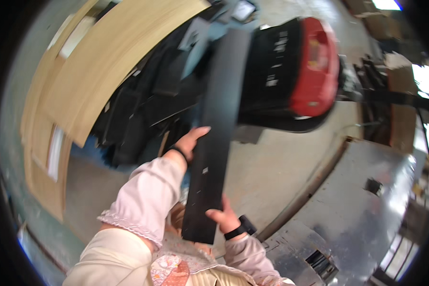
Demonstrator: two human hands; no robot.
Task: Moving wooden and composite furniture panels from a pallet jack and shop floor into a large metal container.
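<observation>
My left hand (189,144), its arm stretched farther forward, grasps the left edge of a long black panel (219,109), while my right hand (226,219), bent nearer my body with thumb over the face, grasps the right edge near the panel's close end, before my torso.

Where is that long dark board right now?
In the head view, the long dark board runs upward from lower centre, left of the metal table, with the left hand at its left edge and the right hand at its right.
</observation>
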